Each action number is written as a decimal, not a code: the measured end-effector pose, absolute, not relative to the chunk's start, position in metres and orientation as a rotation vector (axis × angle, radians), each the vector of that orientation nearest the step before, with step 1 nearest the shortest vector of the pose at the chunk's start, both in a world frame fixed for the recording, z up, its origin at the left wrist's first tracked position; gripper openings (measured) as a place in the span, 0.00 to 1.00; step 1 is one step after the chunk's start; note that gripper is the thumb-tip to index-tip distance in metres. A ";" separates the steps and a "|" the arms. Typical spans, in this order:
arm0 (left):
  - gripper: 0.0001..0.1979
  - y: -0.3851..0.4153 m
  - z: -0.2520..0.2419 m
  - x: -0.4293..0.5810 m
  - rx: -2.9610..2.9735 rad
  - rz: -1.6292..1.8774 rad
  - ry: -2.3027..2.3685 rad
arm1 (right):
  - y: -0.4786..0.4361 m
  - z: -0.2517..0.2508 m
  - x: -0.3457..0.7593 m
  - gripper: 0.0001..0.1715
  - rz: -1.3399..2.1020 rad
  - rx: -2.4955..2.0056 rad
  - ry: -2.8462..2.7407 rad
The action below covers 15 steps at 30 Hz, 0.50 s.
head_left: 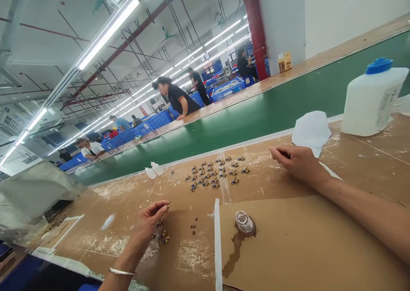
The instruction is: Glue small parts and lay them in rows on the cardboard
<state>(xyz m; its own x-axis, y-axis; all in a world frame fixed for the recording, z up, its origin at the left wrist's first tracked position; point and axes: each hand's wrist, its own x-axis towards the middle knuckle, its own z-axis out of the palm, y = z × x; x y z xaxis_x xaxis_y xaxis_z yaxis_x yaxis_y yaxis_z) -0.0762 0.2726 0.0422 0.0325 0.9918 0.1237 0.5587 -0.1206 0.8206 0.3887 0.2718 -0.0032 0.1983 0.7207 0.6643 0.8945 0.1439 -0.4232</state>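
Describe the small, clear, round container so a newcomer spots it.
Find the long green belt, then the brown cardboard-covered bench on its near side. There, a tan cardboard sheet has a white strip along its left edge. The small, clear, round container sits on that sheet, with a dark stain trailing from its base.

Can't ID tiny pc (pixel 169 204) in L hand (pixel 150 219)

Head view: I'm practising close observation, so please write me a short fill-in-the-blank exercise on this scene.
1. The hand pinching a small part, with a bracelet on its wrist, is the ____ one.
2. The cap on the large bottle is coloured ____.
3. ____ small white bottles are near the green strip.

Missing words: left; blue; two.
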 end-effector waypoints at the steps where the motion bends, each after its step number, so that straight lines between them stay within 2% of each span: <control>1: 0.16 0.267 0.046 -0.068 1.728 0.958 1.553 | 0.271 -0.002 0.388 0.17 -0.254 -1.628 -1.575; 6: 0.11 0.236 0.073 -0.018 1.775 0.851 1.448 | 0.270 0.003 0.386 0.17 -0.274 -1.704 -1.594; 12: 0.04 0.208 0.102 0.052 2.334 0.639 1.262 | 0.269 0.008 0.384 0.16 -0.281 -1.752 -1.611; 15: 0.03 0.205 0.105 0.078 2.510 0.542 1.118 | 0.269 0.010 0.384 0.15 -0.271 -1.770 -1.612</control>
<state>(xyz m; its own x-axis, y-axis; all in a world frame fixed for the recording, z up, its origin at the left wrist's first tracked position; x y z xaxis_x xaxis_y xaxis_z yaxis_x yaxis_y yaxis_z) 0.0783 0.2054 0.1052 0.6179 0.7595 0.2035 0.6300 -0.6330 0.4499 0.3836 0.2687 0.0099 0.1971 0.7818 0.5916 0.9323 0.0372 -0.3598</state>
